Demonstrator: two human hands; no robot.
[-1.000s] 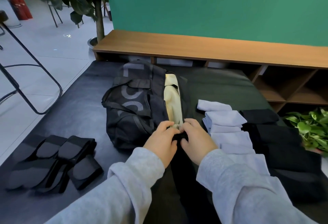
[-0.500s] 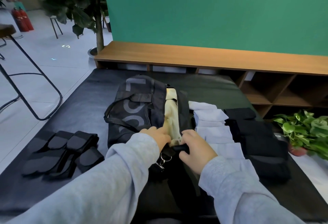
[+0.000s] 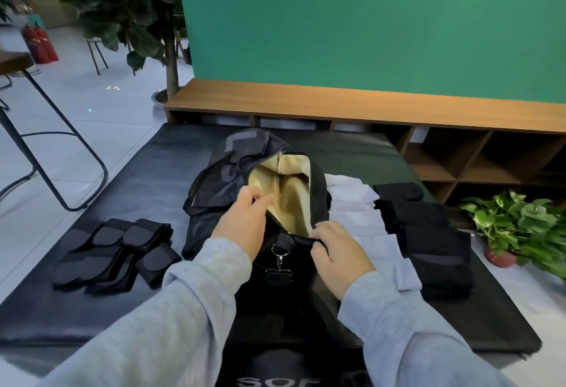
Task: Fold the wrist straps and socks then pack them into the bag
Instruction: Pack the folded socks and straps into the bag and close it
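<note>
Fingers [image 3: 255,195] grip the bag [image 3: 214,199] on a black mat [image 3: 159,178].

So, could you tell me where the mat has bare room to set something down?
Bare mat lies beyond the wrist straps, left of the bag, and behind the black socks. The white socks crowd the bag's right side.
</note>
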